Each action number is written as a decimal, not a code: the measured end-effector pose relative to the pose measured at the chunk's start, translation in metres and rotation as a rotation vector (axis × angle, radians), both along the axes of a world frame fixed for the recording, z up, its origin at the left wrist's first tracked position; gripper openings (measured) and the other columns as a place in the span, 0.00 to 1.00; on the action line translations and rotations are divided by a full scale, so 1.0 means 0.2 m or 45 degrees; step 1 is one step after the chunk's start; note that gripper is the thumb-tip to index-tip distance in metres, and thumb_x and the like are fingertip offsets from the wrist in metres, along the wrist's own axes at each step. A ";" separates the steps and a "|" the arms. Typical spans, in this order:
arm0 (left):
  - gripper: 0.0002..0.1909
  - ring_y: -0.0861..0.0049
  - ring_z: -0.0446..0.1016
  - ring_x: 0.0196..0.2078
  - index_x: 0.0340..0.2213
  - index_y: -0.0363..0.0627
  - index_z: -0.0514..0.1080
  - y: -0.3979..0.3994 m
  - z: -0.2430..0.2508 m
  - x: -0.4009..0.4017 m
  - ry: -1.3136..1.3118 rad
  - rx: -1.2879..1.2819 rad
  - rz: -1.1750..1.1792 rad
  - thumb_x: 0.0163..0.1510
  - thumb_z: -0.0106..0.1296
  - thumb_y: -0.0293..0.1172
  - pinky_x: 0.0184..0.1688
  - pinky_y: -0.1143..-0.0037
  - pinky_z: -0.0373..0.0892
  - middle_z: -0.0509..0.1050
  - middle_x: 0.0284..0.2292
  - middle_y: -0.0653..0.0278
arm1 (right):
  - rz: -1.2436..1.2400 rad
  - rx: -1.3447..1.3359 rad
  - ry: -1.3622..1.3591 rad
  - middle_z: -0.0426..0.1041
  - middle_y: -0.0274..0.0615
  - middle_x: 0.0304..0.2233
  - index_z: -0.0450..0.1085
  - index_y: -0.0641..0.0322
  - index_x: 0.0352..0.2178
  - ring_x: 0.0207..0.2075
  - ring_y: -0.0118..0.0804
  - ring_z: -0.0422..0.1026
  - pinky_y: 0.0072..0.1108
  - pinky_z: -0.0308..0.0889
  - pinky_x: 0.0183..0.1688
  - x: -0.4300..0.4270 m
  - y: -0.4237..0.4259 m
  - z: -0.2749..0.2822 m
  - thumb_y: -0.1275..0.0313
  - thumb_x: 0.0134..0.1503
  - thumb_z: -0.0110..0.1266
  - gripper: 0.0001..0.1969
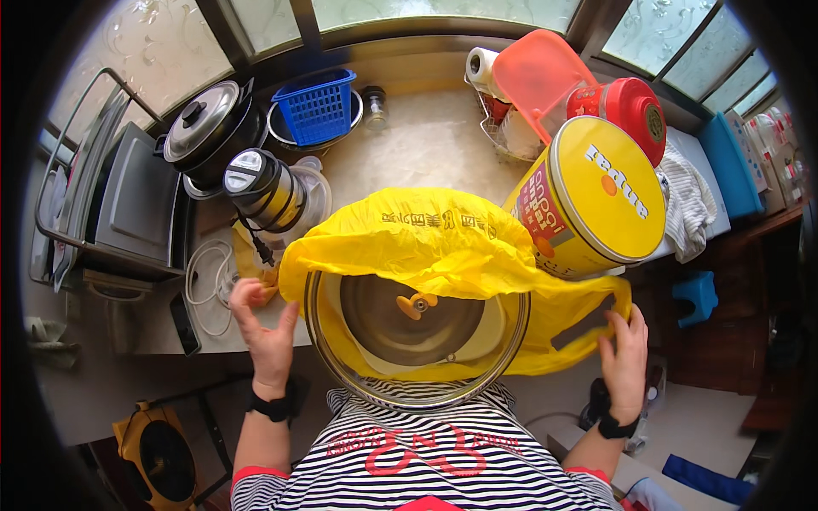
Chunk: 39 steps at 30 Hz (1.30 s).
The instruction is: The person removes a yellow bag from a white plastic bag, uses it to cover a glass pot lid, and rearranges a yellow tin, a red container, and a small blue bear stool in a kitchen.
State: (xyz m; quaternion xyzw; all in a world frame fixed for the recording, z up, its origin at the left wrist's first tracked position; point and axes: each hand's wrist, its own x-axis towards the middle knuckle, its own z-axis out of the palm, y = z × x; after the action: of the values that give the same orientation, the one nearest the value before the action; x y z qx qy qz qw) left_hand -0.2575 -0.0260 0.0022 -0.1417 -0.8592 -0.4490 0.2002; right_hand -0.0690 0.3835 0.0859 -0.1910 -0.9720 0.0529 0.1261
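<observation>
A thin yellow plastic bag (409, 249) bearing print covers the far part of a round glass lid (418, 399) with a metal rim. Yellow also shows through the glass along its sides. Near the lid's middle is an orange knob (407, 308), close under the bag's edge. My right hand (623, 361) grips one loop handle of the bag, stretched out to the right. To the left of the lid, my left hand (265, 338) has thumb and fingers apart and holds nothing. What lies beneath the lid is partly hidden; a dark round surface shows through.
A yellow tin (607, 191) stands close at the right, before a red container (623, 115). Left are a corded appliance (271, 191), a lidded black pot (201, 124) and a phone (185, 324) by the counter edge. A blue basket (316, 108) sits at the back.
</observation>
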 end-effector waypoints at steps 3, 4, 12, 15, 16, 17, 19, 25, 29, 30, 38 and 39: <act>0.30 0.70 0.62 0.44 0.46 0.42 0.59 0.06 -0.13 0.11 -0.179 -0.005 -0.021 0.40 0.59 0.25 0.44 0.76 0.60 0.62 0.44 0.59 | 0.150 -0.456 0.198 0.63 0.50 0.43 0.68 0.65 0.33 0.42 0.49 0.65 0.28 0.62 0.43 -0.04 -0.20 0.00 0.81 0.43 0.54 0.12; 0.30 0.68 0.63 0.45 0.46 0.41 0.59 0.07 -0.18 0.13 -0.259 -0.002 -0.088 0.40 0.59 0.25 0.45 0.76 0.61 0.62 0.45 0.57 | 0.259 -0.635 0.203 0.64 0.48 0.41 0.68 0.63 0.31 0.40 0.47 0.66 0.28 0.63 0.41 -0.04 -0.26 0.01 0.81 0.42 0.55 0.11; 0.20 0.69 0.71 0.34 0.41 0.37 0.65 0.14 -0.29 0.21 -0.573 0.142 0.006 0.44 0.55 0.25 0.38 0.75 0.66 0.71 0.32 0.57 | -0.098 0.118 0.274 0.62 0.47 0.32 0.66 0.69 0.26 0.34 0.45 0.64 0.28 0.62 0.38 -0.03 -0.11 0.05 0.83 0.41 0.55 0.08; 0.05 0.90 0.65 0.28 0.31 0.37 0.68 0.03 -0.25 0.24 -0.875 0.620 0.045 0.49 0.49 0.19 0.30 0.87 0.63 0.71 0.26 0.69 | -0.256 0.096 -0.062 0.62 0.47 0.32 0.65 0.70 0.26 0.36 0.46 0.64 0.29 0.62 0.38 0.07 0.01 0.03 0.83 0.42 0.54 0.07; 0.07 0.88 0.66 0.29 0.32 0.38 0.67 -0.04 -0.25 0.27 -0.866 0.568 0.012 0.49 0.49 0.19 0.32 0.86 0.63 0.70 0.27 0.69 | -0.252 0.090 -0.060 0.62 0.47 0.32 0.65 0.70 0.26 0.36 0.46 0.64 0.29 0.62 0.38 0.05 -0.04 0.03 0.83 0.42 0.54 0.07; 0.08 0.86 0.67 0.30 0.34 0.37 0.67 -0.06 -0.21 0.30 -0.859 0.713 -0.028 0.49 0.48 0.18 0.33 0.86 0.64 0.71 0.29 0.68 | -0.131 -0.069 0.101 0.62 0.46 0.31 0.66 0.69 0.26 0.36 0.46 0.64 0.29 0.62 0.38 0.02 -0.11 0.04 0.83 0.42 0.54 0.07; 0.10 0.83 0.69 0.34 0.37 0.38 0.66 -0.07 -0.05 0.36 -0.924 1.082 -0.075 0.51 0.46 0.17 0.35 0.85 0.66 0.71 0.34 0.66 | 0.154 -0.452 0.220 0.64 0.43 0.29 0.67 0.68 0.27 0.35 0.41 0.66 0.27 0.63 0.38 0.00 -0.25 0.08 0.82 0.44 0.54 0.06; 0.12 0.73 0.70 0.38 0.39 0.42 0.65 -0.14 0.01 0.36 -1.071 1.417 0.035 0.52 0.45 0.18 0.42 0.75 0.65 0.69 0.39 0.64 | 0.066 -2.200 -0.423 0.68 0.44 0.35 0.55 0.67 0.45 0.35 0.30 0.70 0.19 0.67 0.37 -0.03 -0.38 -0.22 0.64 0.57 0.47 0.20; 0.13 0.62 0.64 0.40 0.34 0.41 0.65 -0.02 0.04 0.35 0.166 -0.446 0.445 0.44 0.51 0.17 0.41 0.72 0.61 0.66 0.39 0.55 | 0.001 -2.384 -0.237 0.66 0.44 0.41 0.48 0.64 0.52 0.39 0.31 0.69 0.22 0.68 0.38 -0.10 -0.42 -0.29 0.59 0.57 0.47 0.28; 0.14 0.59 0.64 0.40 0.34 0.42 0.66 -0.02 0.01 0.37 0.267 -0.433 0.275 0.43 0.53 0.18 0.43 0.70 0.60 0.66 0.39 0.55 | -0.005 -2.383 -0.238 0.66 0.44 0.41 0.48 0.64 0.52 0.39 0.31 0.69 0.22 0.68 0.38 -0.11 -0.43 -0.29 0.59 0.57 0.47 0.28; 0.26 0.55 0.67 0.37 0.40 0.38 0.62 0.12 -0.12 0.14 0.005 -0.622 -0.026 0.38 0.57 0.33 0.41 0.64 0.59 0.70 0.32 0.53 | -0.023 -2.045 -0.029 0.69 0.34 0.36 0.66 0.67 0.40 0.37 0.23 0.65 0.17 0.60 0.40 -0.25 -0.48 -0.29 0.64 0.56 0.48 0.16; 0.21 0.54 0.68 0.36 0.37 0.38 0.66 0.11 -0.13 0.13 -0.093 -0.524 -0.041 0.38 0.56 0.30 0.40 0.66 0.60 0.71 0.31 0.50 | -0.023 -2.036 -0.025 0.70 0.34 0.35 0.66 0.67 0.40 0.36 0.23 0.65 0.17 0.61 0.40 -0.27 -0.48 -0.29 0.64 0.56 0.48 0.17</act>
State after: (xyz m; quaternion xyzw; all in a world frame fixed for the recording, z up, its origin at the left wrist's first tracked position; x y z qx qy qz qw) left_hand -0.2308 -0.0048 -0.0244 -0.1770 -0.9371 -0.2720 0.1284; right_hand -0.1222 0.2870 0.0287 -0.2318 -0.6391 0.7312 -0.0570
